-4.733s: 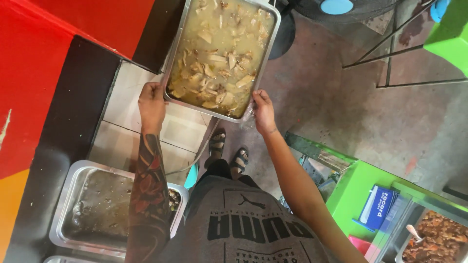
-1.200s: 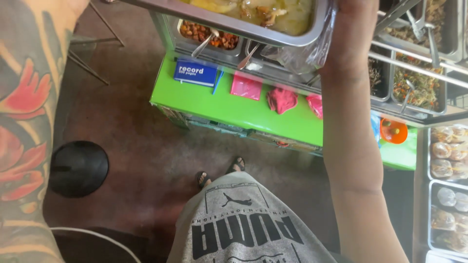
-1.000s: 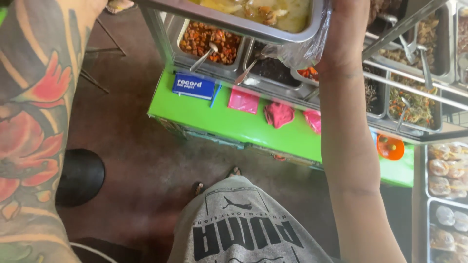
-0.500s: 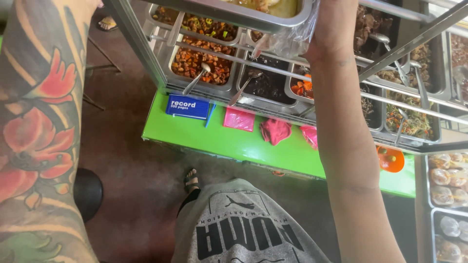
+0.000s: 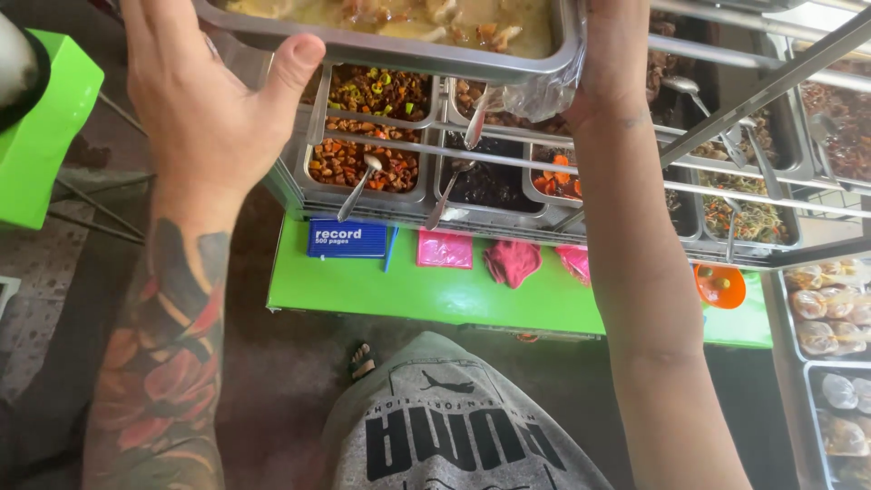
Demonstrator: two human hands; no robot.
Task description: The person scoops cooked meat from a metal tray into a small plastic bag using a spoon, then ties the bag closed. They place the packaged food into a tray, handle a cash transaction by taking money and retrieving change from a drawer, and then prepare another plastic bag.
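I hold a large steel tray (image 5: 390, 50) of pale yellowish stew at the top of the view, above a food counter. My left hand (image 5: 204, 100) grips its left end, thumb lying along the tray's near rim. My right hand (image 5: 617, 54) holds the right end, where a piece of clear plastic film (image 5: 531, 95) hangs down. Directly under the tray stand steel pans of cooked food, one with a reddish chopped dish (image 5: 363, 163) and a spoon in it, another with a dark dish (image 5: 485, 181).
A metal rail frame (image 5: 726, 118) runs over the pans. The green counter (image 5: 435, 295) below carries a blue booklet (image 5: 347, 238), pink packets (image 5: 445, 248) and an orange bowl (image 5: 719, 285). Wrapped buns (image 5: 826, 313) lie at the right. A green box (image 5: 45, 136) stands at the left.
I have turned from the floor side to the food counter, carrying the tray. Over the last second the view tilted up, and both hands with the tray now sit over the pans.
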